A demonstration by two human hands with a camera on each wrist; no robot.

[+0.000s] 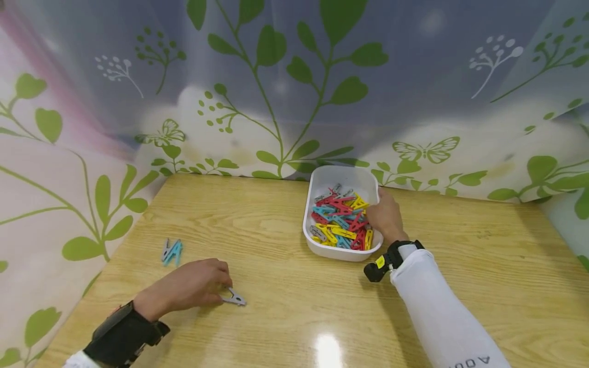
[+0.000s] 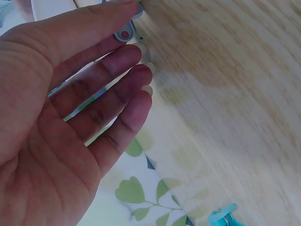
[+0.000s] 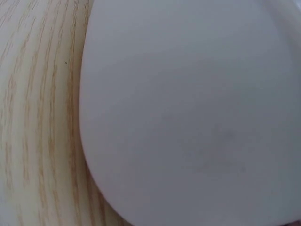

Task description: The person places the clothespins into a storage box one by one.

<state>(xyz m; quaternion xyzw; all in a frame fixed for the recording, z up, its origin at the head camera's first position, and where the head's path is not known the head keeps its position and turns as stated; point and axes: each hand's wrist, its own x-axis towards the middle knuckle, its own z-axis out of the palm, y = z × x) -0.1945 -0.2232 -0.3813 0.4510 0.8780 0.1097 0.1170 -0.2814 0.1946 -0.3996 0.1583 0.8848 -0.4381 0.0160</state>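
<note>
Low over the table, my left hand pinches a grey clothespin between thumb and index finger. In the left wrist view the other fingers are spread below the grey clothespin. A white plastic bin holds a pile of red, yellow, blue and grey clothespins. My right hand grips the bin's right rim, with its fingertips partly hidden at the inside. Only the bin's smooth outer wall and some table show in the right wrist view.
A blue clothespin and a grey clothespin lie side by side at the table's left. The wooden table meets a leaf-patterned curtain behind and at the left. The bin stands close to the back curtain.
</note>
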